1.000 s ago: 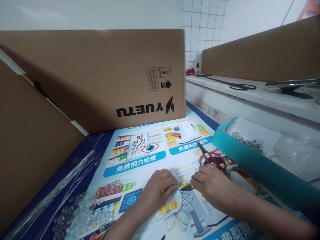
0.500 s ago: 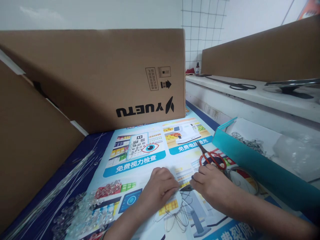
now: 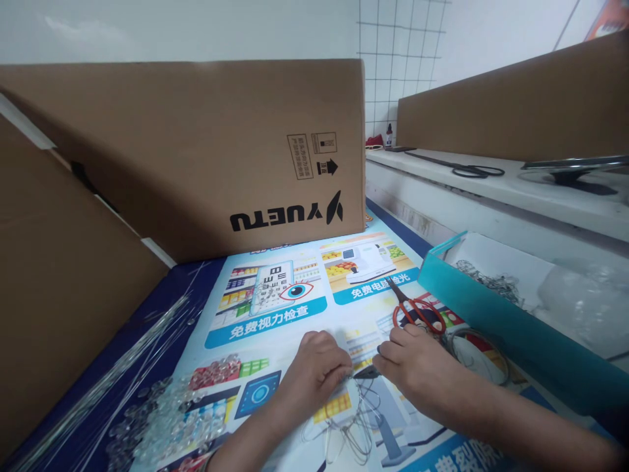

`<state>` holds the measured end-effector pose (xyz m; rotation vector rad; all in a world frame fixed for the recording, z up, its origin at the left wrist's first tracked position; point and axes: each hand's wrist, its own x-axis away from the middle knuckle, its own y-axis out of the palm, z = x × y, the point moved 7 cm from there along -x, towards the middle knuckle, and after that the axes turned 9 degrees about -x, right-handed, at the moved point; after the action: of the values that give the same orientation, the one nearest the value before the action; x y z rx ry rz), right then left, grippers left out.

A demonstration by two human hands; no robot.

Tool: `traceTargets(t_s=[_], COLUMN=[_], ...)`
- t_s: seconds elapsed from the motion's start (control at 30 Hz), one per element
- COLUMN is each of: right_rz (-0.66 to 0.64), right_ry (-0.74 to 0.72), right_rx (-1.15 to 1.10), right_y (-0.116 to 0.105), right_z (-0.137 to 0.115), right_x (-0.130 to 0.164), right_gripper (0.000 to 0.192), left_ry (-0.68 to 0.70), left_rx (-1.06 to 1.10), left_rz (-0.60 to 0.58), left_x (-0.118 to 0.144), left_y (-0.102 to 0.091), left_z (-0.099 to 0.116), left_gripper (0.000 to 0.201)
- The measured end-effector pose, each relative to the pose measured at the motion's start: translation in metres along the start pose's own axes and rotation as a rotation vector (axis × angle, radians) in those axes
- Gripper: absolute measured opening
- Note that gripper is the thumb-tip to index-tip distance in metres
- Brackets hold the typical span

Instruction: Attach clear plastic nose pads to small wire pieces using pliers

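Note:
My left hand (image 3: 314,370) is closed in a pinch, and the tip of a thin wire piece (image 3: 350,375) shows at its fingertips. My right hand (image 3: 413,367) wraps round a pair of pliers, whose dark pointed jaws (image 3: 366,372) face my left fingertips; the handles are hidden in the palm. Just below both hands lies a loose cluster of bent wire loops (image 3: 351,436) on the printed sheet (image 3: 339,328). Beyond my right hand rest scissors with red handles (image 3: 430,313). A coil of wire (image 3: 491,347) lies beside my right wrist.
Clear and dark beads (image 3: 171,416) are heaped at the front left, near long straight wires (image 3: 137,354). A teal box (image 3: 491,328) with small wire pieces and a plastic bag stands on the right. A large cardboard box (image 3: 196,157) walls off the back.
The hands stay almost in place. A bit of the wire piece shows more plainly at my left fingertips, and the plier jaws stay beside them.

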<state>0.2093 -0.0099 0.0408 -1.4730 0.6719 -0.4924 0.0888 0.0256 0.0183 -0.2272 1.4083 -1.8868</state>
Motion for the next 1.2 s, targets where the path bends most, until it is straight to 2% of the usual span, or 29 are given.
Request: traceTargets(t_s=[0.43, 0.7, 1.2], right_rz=[-0.068, -0.114, -0.211], right_ry=[-0.031, 0.191, 0.264], right_rx=[-0.082, -0.226, -0.2], right_y=[-0.002, -0.014, -0.001], right_z=[0.004, 0.014, 0.008], right_x=[0.003, 0.01, 0.009], right_gripper=[0.009, 0.014, 0.017], left_ry=[0.005, 0.009, -0.027], left_rx=[-0.029, -0.036, -0.088], left_rz=[-0.038, -0.03, -0.026], left_x=[-0.001, 0.001, 0.002], left_y=[0.005, 0.004, 0.005], left_z=[0.002, 0.0, -0.005], left_gripper=[0.017, 0.016, 0.015])
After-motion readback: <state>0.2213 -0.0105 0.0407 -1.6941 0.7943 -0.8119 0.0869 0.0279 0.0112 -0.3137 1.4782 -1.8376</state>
